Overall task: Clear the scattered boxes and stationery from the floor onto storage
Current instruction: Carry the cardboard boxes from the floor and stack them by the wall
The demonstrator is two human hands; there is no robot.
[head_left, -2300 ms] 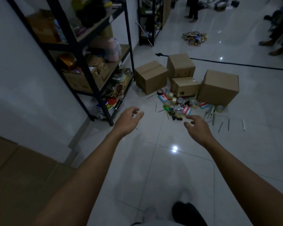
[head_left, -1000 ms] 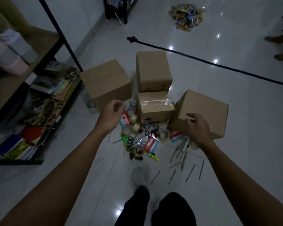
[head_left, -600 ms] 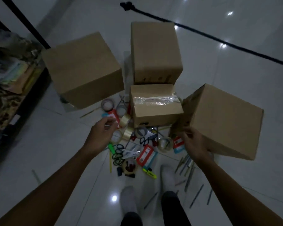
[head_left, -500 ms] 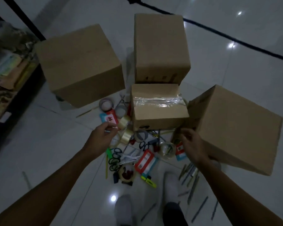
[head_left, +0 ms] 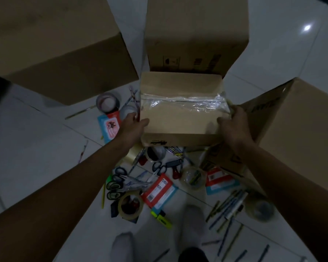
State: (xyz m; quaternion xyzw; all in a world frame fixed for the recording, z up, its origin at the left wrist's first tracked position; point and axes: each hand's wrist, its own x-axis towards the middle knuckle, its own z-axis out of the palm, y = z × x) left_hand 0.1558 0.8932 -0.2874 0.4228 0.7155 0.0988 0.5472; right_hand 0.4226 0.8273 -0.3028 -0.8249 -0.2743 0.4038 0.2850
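Cardboard: the small taped box sits on the floor at centre. We grip it with both hands, left hand at 9 o'clock, right hand at 3 o'clock. Scattered stationery lies at 6 o'clock.

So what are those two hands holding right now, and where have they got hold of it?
The small taped box, held by its two opposite sides: the left hand on its left edge, the right hand on its right edge, each thumb on top.
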